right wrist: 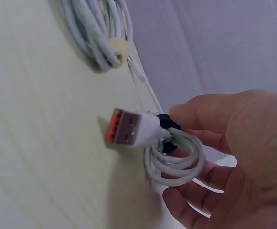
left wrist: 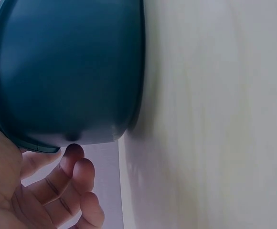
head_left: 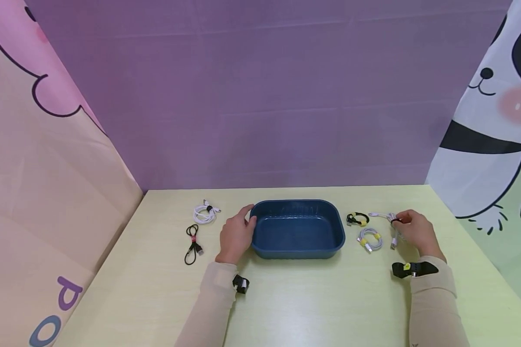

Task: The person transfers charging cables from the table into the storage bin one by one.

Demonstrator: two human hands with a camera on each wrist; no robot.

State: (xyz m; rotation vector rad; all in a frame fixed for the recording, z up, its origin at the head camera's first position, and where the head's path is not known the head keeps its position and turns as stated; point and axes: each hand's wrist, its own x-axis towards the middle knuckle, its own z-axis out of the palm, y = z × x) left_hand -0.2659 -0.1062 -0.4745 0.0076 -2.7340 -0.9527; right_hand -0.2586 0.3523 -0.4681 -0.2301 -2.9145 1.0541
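A blue plastic basin [head_left: 298, 254] stands upright on the table, and my left hand [head_left: 236, 237] grips its left rim. In the left wrist view, the fingers [left wrist: 83, 174] curl beside the basin's outer wall [left wrist: 71, 71]. To the right, my right hand [head_left: 417, 232] pinches a coiled white USB cable [head_left: 393, 231] at its black tie [right wrist: 168, 133]. The right wrist view shows its plug [right wrist: 133, 129] with an orange end pointing away from the palm. Another coiled white cable [head_left: 370, 240] with yellow ties and a small black cable [head_left: 358, 219] lie between basin and right hand.
Left of the basin lie a coiled white cable [head_left: 205, 213] with a black tie and a black USB cable [head_left: 193, 244] with a red tie. A purple backdrop [head_left: 265, 96] rises behind the pale table [head_left: 312, 308], with printed cloth panels at both sides.
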